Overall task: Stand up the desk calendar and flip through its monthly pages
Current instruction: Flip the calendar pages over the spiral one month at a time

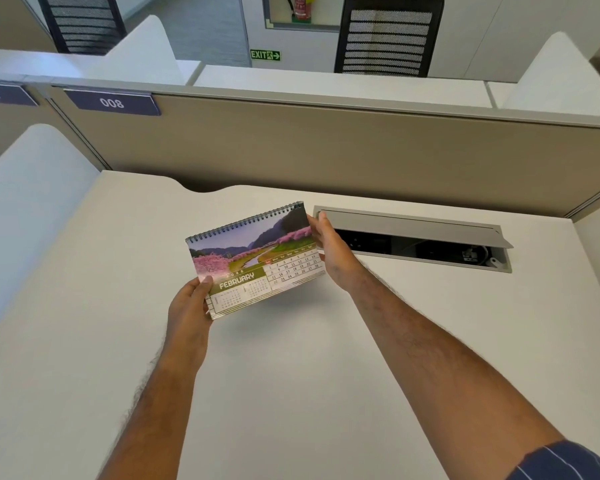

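Note:
The spiral-bound desk calendar (257,258) is held a little above the white desk (291,375), tilted, with its wire binding along the far edge. The facing page reads FEBRUARY and shows pink blossom trees beside a river. My left hand (191,303) grips the calendar's near left corner, thumb on top of the page. My right hand (333,254) holds the right edge, fingers curled behind it. The calendar's back and its stand are hidden.
An open grey cable hatch (416,233) is set in the desk right behind my right hand. A beige partition (326,154) with a "008" label (112,102) closes the desk's far side. A white divider (25,202) stands at the left.

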### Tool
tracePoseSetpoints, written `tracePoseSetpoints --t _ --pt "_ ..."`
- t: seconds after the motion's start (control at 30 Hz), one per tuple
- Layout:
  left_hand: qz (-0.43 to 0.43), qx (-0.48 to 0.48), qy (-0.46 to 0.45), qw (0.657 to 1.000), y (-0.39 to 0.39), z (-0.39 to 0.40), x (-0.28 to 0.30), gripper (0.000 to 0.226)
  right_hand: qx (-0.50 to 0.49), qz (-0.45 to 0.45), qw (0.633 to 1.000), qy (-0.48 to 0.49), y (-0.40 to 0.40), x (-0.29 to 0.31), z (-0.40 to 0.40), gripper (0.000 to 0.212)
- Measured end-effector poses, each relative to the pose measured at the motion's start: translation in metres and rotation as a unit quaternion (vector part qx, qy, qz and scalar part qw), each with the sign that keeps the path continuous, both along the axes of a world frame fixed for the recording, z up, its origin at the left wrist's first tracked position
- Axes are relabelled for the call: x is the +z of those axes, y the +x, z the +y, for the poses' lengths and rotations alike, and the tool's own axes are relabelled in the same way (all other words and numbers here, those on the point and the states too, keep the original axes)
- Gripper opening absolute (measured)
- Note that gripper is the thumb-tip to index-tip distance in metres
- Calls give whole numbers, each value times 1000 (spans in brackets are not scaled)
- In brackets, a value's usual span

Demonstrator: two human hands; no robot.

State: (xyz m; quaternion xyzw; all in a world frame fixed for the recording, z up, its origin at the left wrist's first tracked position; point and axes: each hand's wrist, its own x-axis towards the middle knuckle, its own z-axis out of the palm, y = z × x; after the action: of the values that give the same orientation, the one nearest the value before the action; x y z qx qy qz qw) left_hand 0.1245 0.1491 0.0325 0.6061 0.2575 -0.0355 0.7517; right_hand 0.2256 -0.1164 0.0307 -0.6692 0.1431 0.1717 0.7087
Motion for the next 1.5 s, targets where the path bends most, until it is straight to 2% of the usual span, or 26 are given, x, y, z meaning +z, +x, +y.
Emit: tracePoseSetpoints --t 0.1,0.2,0.33,0.47,1.07,1.17,1.23,1.3,1.37,1.43,1.5 --pt "-40 -6 -49 998 0 5 12 29 3 8 1000 24 2 3 -3 64" --pt "-49 -5 -107 993 3 7 27 36 30 3 999 25 1 3 -7 70" --pt "-69 33 -183 980 17 10 42 47 21 -13 1000 14 -3 4 -9 55" --pt "-84 23 -206 975 30 14 52 60 47 -40 998 -4 -6 3 -7 51" --pt "-89 -12 -177 980 57 21 39 63 48 -37 997 -37 -1 1 -5 49" --pt "-113 25 -189 975 52 21 34 57 56 -40 996 -59 0 -1 -6 60" --pt "-118 88 -196 969 48 21 28 50 53 -47 996 -59 -2 2 -6 51" --pt "-103 147 -168 969 43 18 19 43 55 -53 995 -57 -3 3 -6 44" --pt "-75 165 -114 977 38 15 9 42 56 -55 995 -60 -3 3 -5 44" --pt "-56 131 -61 988 31 8 -1 50 54 -51 995 -64 -4 2 -5 42" --pt "-53 57 -11 997 22 -2 -8 51 53 -49 995 -65 -4 1 -6 50"
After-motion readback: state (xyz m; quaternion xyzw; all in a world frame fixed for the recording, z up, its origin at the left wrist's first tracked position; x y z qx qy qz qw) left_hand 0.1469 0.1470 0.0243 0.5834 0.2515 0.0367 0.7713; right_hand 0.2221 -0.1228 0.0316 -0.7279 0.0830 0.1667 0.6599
